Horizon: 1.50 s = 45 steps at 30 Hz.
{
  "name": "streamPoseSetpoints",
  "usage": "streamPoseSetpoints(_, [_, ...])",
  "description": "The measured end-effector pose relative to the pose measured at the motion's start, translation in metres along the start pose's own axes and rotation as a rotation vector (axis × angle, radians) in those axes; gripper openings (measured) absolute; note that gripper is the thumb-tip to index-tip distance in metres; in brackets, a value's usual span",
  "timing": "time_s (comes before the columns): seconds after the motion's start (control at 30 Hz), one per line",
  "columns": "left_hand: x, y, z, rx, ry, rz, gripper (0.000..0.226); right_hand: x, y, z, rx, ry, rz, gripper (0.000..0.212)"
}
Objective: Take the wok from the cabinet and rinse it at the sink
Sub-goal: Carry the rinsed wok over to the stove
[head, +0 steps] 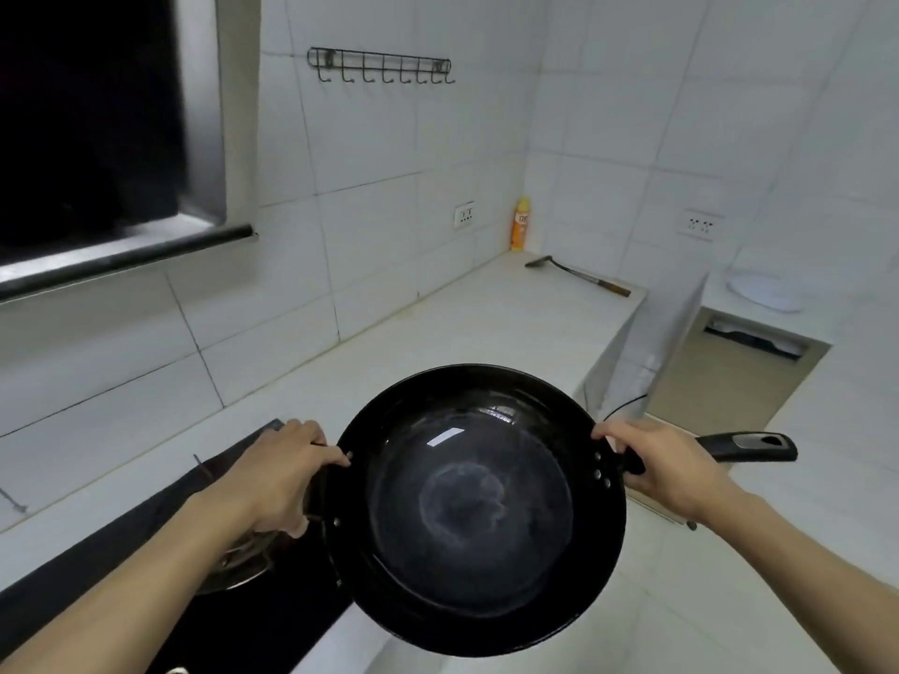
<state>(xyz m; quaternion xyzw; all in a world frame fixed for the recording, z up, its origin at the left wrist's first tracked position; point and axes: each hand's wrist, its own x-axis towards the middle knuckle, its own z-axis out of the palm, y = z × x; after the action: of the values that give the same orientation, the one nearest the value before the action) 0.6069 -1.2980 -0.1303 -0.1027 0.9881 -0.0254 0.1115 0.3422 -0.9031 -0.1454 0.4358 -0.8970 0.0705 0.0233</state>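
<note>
A black wok (479, 513) with a shiny inside is held in the air above the front edge of the white counter (438, 323). My left hand (279, 474) grips its small side handle at the left rim. My right hand (666, 467) is curled round the long black handle (749, 446), close to where it joins the rim. The wok looks empty, with a pale ring at its bottom. No sink or cabinet shows in the head view.
A black gas hob (146, 552) with a metal burner lies under my left arm. A range hood (87, 138) hangs at the upper left. A spatula (579, 274) and an orange bottle (520, 225) sit at the counter's far end. A hook rack (382, 65) is on the tiled wall.
</note>
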Motion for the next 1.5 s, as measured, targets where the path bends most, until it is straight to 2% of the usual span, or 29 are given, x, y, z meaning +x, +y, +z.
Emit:
streamPoseSetpoints(0.17, [0.065, 0.026, -0.019, 0.048, -0.039, 0.011, 0.088, 0.025, 0.061, 0.01, 0.025, 0.006, 0.016, 0.057])
streamPoseSetpoints(0.47, [0.149, 0.089, -0.036, 0.067, -0.051, -0.159, 0.088, 0.113, 0.175, 0.031, 0.085, -0.05, -0.092, 0.057])
streamPoseSetpoints(0.6, [0.163, 0.106, -0.033, 0.02, -0.079, -0.209, 0.088, 0.155, 0.205, 0.035, 0.056, -0.078, -0.148, 0.06])
streamPoseSetpoints(0.83, [0.189, 0.075, -0.033, 0.005, -0.09, -0.293, 0.086, 0.223, 0.199, 0.047, 0.106, -0.123, -0.234, 0.055])
streamPoseSetpoints(1.17, [0.221, -0.007, 0.002, -0.045, -0.067, -0.363, 0.086, 0.326, 0.148, 0.073, 0.075, -0.151, -0.281, 0.055])
streamPoseSetpoints(1.5, [0.238, -0.044, 0.019, -0.084, -0.169, -0.535, 0.091, 0.424, 0.116, 0.111, 0.142, -0.256, -0.428, 0.055])
